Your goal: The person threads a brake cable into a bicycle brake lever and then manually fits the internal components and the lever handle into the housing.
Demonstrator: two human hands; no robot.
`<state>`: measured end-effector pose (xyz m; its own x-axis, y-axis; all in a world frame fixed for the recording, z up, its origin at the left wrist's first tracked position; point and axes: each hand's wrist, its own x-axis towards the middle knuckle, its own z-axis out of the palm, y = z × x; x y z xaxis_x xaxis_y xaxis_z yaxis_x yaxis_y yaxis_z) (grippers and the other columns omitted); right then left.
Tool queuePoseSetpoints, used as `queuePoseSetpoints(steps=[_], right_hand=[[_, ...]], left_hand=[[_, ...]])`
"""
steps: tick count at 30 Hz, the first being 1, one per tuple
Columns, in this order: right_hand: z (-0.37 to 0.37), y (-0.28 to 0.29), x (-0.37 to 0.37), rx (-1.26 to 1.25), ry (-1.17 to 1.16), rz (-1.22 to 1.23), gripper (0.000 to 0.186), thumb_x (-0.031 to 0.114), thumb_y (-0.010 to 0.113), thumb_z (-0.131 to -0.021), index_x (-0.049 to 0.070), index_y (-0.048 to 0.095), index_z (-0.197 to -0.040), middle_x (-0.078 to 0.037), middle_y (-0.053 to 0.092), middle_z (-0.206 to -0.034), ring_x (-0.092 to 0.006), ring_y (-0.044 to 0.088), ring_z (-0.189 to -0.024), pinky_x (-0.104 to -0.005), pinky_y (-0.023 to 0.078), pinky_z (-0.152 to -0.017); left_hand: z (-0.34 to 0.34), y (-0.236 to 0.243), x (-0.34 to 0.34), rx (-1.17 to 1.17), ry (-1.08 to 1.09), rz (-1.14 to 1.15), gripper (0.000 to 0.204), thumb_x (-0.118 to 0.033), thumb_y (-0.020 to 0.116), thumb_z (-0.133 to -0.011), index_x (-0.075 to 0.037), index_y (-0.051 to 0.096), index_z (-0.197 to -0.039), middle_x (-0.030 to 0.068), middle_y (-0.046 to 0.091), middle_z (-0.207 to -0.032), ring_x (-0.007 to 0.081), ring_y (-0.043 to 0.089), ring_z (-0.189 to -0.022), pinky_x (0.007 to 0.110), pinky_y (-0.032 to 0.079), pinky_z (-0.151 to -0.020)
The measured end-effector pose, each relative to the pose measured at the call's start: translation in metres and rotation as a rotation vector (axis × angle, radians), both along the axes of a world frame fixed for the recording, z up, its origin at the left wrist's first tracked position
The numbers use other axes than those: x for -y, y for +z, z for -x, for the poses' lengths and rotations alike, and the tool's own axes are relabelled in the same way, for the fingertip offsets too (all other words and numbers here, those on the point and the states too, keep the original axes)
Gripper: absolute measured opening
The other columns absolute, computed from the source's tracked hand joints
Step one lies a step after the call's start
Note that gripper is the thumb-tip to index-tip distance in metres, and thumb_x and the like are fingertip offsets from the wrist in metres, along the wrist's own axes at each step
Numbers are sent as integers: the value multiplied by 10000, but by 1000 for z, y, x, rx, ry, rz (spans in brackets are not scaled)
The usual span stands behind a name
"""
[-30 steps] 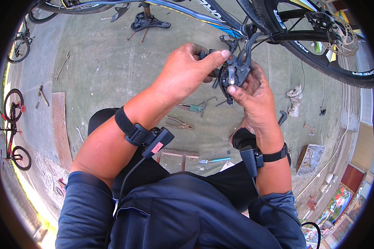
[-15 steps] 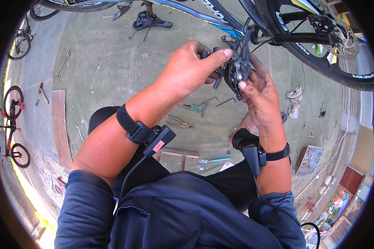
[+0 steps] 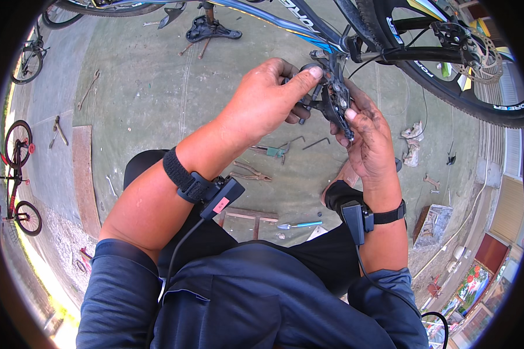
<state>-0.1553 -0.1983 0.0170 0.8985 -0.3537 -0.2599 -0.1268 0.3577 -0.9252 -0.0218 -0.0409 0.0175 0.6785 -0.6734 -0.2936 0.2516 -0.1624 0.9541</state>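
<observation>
Holding a black bicycle control part (image 3: 336,96) between both hands, raised over a green floor covering (image 3: 157,87). With the left hand (image 3: 266,99), gripping its left side narrowly, with the thumb pressed on top and the fingers curled underneath, partly out of sight. With the right hand (image 3: 371,136), pinching its lower right side, with the thumb near the bottom end and the fingers tucked behind. Just beyond the grip, close to the part, a blue-and-black bicycle frame (image 3: 326,42); cannot tell whether joined to it. Right of the grip and farther out, a bicycle wheel (image 3: 448,100) with a brake disc (image 3: 486,58) at its hub. Beyond and left of the grip, a black saddle (image 3: 213,32). On the floor covering below the grip, nearer the body, a bent hex key (image 3: 316,143), then a green tool (image 3: 272,151), pliers (image 3: 250,171) and a blue-handled tool (image 3: 305,224). Well left of the grip, a wrench (image 3: 88,91); to its right, a crumpled pale rag (image 3: 412,142).
</observation>
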Motion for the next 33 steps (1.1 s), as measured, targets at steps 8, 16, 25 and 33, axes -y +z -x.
queuePoseSetpoints(steps=[8, 16, 25, 33], right_hand=[[1, 3, 5, 7, 21, 6, 712, 140, 646, -806, -36, 375, -1440, -95, 635, -1097, -109, 594, -742, -184, 408, -535], [1, 12, 3, 58, 43, 152, 761, 246, 705, -806, -47, 388, -1433, -72, 628, -1005, -79, 548, -647, -177, 379, -487], [6, 23, 17, -66, 183, 95, 615, 288, 666, -885, -21, 476, -1381, -27, 652, -985, -26, 506, -646, -170, 349, -483], [6, 22, 16, -100, 189, 176, 496, 342, 627, -930, 9, 585, -1296, 11, 667, -897, -20, 509, -689, -172, 357, -516]], left_hand=[[1, 2, 0, -13, -51, 29, 548, -461, 607, -945, 58, 563, -1116, 134, 656, -928, 202, 700, -741, 268, 549, -621], [-3, 6, -5, 18, -218, 86, 521, -289, 714, -895, 41, 520, -1248, 106, 659, -946, 144, 647, -856, 272, 540, -668], [-8, 21, -16, 219, -453, 88, 779, -125, 752, -834, -29, 323, -1478, 94, 645, -927, 123, 618, -856, 287, 530, -756], [-4, 24, -17, 188, -504, 42, 831, -32, 777, -779, -19, 297, -1458, 112, 648, -967, 138, 633, -886, 295, 539, -792]])
